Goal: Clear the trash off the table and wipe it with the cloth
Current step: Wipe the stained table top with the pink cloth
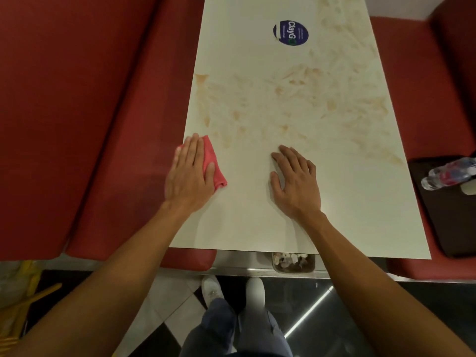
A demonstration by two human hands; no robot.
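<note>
Pink cloth [215,161], worktop [257,217] left edge, pressed under left hand [189,176], fingers [192,150] straight; brown smears [296,99] lie beyond and rightward; right hand [296,184] flat, holding nothing.

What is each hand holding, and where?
Nothing is gripped: left hand presses flat on the folded pink cloth, covering its left half; right hand rests on the cream tabletop.

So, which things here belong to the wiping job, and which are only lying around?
For the job: cloth, left hand pressing it, table, brown stains.
Lying about: bottle, dark tray, round sticker, red seats.
</note>
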